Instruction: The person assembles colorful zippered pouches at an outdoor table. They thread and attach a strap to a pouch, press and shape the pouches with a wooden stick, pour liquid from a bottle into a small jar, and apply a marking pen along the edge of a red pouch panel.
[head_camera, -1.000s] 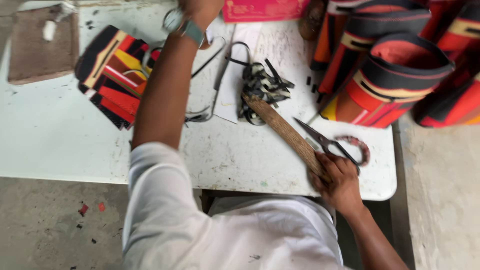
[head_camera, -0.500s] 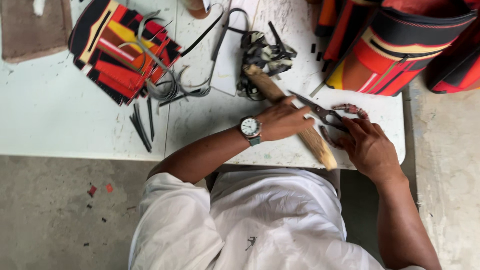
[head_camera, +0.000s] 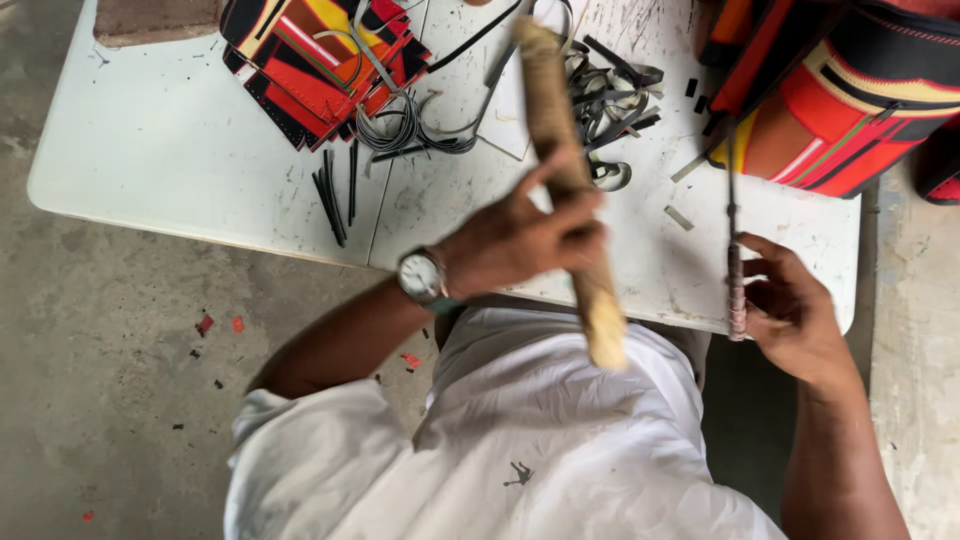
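Note:
My left hand (head_camera: 520, 235), with a wristwatch (head_camera: 420, 277) on it, grips a long wooden stick (head_camera: 560, 150) around its middle and holds it above the white table (head_camera: 150, 150), near my chest. The stick runs from a pile of black strap offcuts (head_camera: 615, 95) down to my white shirt. My right hand (head_camera: 790, 310) holds a pair of scissors (head_camera: 735, 235) by the wrapped handle at the table's near right edge. The scissors are seen edge-on, blades pointing away from me.
A stack of striped red, black and yellow pieces (head_camera: 320, 60) lies at the table's far left, with thin black strips (head_camera: 332, 190) and coiled grey cord (head_camera: 400, 130) beside it. Striped bags (head_camera: 850, 100) crowd the right side. A brown pad (head_camera: 150, 15) sits far left. Concrete floor below.
My left hand came back from the far side of the table, took the wooden stick and lifted it off the table. My right hand turned the scissors on edge.

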